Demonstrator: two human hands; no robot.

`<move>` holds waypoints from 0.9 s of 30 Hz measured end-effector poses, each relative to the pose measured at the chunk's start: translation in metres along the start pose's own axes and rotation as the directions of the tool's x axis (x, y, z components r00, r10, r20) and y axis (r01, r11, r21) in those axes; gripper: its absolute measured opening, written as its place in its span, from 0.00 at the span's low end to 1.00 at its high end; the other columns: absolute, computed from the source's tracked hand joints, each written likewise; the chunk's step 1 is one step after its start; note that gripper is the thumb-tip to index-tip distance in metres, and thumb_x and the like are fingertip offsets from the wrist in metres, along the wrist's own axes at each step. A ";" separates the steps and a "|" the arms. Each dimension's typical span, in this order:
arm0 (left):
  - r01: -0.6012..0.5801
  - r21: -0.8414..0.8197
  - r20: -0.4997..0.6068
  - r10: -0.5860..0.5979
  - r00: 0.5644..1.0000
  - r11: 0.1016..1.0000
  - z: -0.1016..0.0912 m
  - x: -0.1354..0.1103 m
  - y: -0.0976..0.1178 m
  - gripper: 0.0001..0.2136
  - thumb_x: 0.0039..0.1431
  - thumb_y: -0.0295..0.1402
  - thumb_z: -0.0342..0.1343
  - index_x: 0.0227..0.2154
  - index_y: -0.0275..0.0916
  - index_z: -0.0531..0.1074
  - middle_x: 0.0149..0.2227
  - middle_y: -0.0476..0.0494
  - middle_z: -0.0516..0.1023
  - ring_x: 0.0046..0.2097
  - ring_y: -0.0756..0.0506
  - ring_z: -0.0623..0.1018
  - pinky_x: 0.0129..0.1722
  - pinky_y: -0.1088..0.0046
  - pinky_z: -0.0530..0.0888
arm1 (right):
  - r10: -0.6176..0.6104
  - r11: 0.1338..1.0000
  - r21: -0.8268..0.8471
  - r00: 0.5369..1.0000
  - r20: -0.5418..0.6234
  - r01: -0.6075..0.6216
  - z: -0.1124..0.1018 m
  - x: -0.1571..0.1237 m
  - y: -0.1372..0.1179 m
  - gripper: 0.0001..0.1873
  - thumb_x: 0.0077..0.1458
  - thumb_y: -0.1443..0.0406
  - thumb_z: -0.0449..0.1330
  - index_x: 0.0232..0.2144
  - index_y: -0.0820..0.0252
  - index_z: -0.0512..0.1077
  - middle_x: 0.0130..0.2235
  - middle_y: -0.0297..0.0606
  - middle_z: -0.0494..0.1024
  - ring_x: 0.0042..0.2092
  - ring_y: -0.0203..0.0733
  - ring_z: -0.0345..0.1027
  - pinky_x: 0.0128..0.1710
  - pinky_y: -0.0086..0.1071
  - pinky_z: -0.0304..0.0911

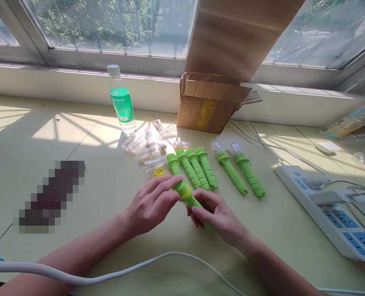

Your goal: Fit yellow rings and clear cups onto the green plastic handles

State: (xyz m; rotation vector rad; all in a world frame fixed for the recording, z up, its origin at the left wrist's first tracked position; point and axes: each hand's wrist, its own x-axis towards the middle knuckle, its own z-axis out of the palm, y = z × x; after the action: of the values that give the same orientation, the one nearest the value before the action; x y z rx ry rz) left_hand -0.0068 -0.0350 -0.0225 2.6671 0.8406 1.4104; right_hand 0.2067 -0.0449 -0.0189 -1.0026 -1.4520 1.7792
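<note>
My right hand (214, 209) is closed around the lower part of a green plastic handle (194, 202) with a threaded top. A yellow ring (187, 192) sits around the handle just below the thread. At the threaded end, the fingers of my left hand (154, 203) press against the handle; its thumb is hidden. Just beyond lie several similar green handles (203, 166) in a row, without caps. Further right are two green handles (246, 172) fitted with clear caps. Near my left fingertips, loose yellow rings (159, 172) rest beside several clear ribbed caps (153, 164).
Small white parts (181, 144) lie among the caps. Behind them stand a water bottle (121, 102) and a cardboard box (211, 105). A power strip (320, 205) with plugs occupies the right. A white cable (157, 259) crosses in front of my forearms. A blurred dark object (51, 197) is at left.
</note>
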 end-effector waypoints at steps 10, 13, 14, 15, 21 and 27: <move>-0.008 -0.014 0.083 0.009 0.997 1.000 -0.004 0.005 0.002 0.10 0.54 0.27 0.60 0.37 0.35 0.68 0.51 0.33 0.74 0.52 0.41 0.73 0.48 0.62 0.76 | 0.102 0.995 0.003 0.994 0.041 -0.102 0.000 -0.004 0.005 0.14 0.56 0.59 0.60 0.42 0.57 0.64 0.23 0.30 0.74 0.13 0.25 0.52 0.12 0.21 0.47; -0.016 -0.011 0.043 0.017 0.999 1.000 -0.003 0.001 0.001 0.09 0.54 0.23 0.58 0.38 0.35 0.67 0.50 0.34 0.74 0.52 0.42 0.73 0.47 0.62 0.76 | 0.113 0.993 0.018 0.994 0.005 -0.113 0.002 -0.004 0.003 0.15 0.50 0.61 0.65 0.35 0.57 0.63 0.29 0.30 0.74 0.13 0.25 0.56 0.10 0.21 0.47; -0.021 -0.007 0.025 0.021 0.999 1.000 -0.002 0.000 0.001 0.10 0.54 0.22 0.58 0.38 0.35 0.67 0.50 0.34 0.74 0.52 0.42 0.73 0.47 0.62 0.76 | 0.092 0.995 0.024 0.996 0.006 -0.092 0.001 -0.003 0.001 0.13 0.51 0.61 0.65 0.33 0.58 0.64 0.30 0.31 0.74 0.14 0.26 0.58 0.10 0.21 0.50; -0.025 -0.002 0.012 0.025 1.000 1.000 -0.002 0.000 0.002 0.10 0.54 0.22 0.58 0.38 0.35 0.67 0.50 0.34 0.74 0.53 0.41 0.73 0.47 0.62 0.76 | 0.063 0.998 0.022 0.998 0.019 -0.064 0.001 -0.002 -0.001 0.12 0.52 0.60 0.64 0.32 0.59 0.65 0.30 0.32 0.73 0.16 0.27 0.61 0.13 0.22 0.54; -0.043 0.026 0.050 0.042 0.998 0.999 -0.002 0.000 0.002 0.10 0.52 0.21 0.59 0.37 0.34 0.67 0.51 0.33 0.73 0.54 0.40 0.72 0.48 0.62 0.75 | 0.022 0.999 -0.037 0.989 0.144 -0.016 -0.003 0.000 -0.006 0.17 0.62 0.56 0.51 0.34 0.64 0.70 0.26 0.34 0.70 0.22 0.28 0.60 0.21 0.24 0.56; -0.034 0.016 0.032 0.034 0.999 0.999 -0.002 -0.001 0.000 0.12 0.52 0.19 0.58 0.40 0.33 0.67 0.52 0.31 0.72 0.55 0.40 0.70 0.51 0.61 0.74 | 0.131 0.989 0.061 0.990 0.060 -0.135 0.003 -0.004 0.002 0.15 0.53 0.59 0.63 0.38 0.56 0.61 0.28 0.28 0.72 0.14 0.24 0.52 0.11 0.20 0.46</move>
State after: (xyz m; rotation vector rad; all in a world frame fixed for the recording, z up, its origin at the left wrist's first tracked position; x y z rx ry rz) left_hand -0.0090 -0.0360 -0.0222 2.7212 0.8117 1.3697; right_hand 0.2063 -0.0502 -0.0204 -1.0453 -1.3793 1.9511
